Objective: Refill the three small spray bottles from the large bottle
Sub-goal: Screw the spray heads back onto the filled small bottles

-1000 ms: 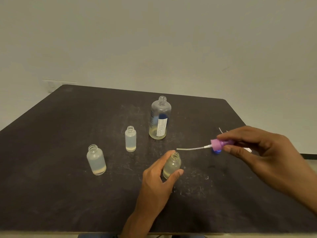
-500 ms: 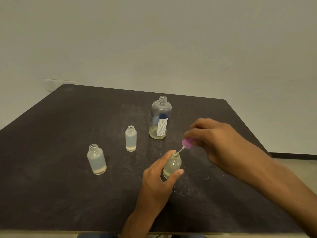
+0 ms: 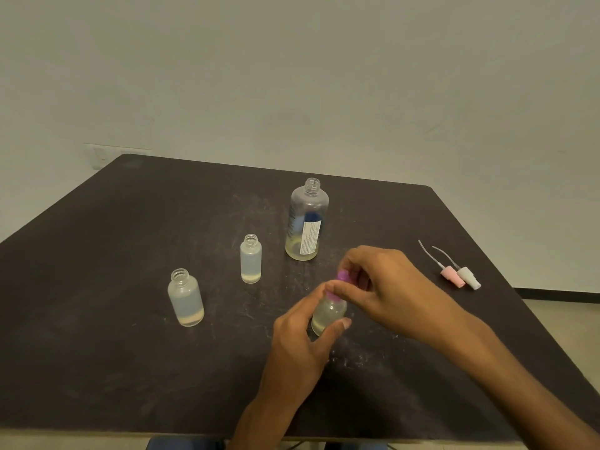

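Across the dark desk (image 3: 130,319), the left hand (image 3: 298,345) is gripping a small bottle (image 3: 326,316) while the right hand (image 3: 386,287) is pinching its purple sprayer (image 3: 341,276).

Only the large bottle (image 3: 306,219) carries any print: a white label with lines of small dark text running up its side, above a blue patch. The lettering is too small and blurred to read. It stands just beyond the right hand (image 3: 383,287).
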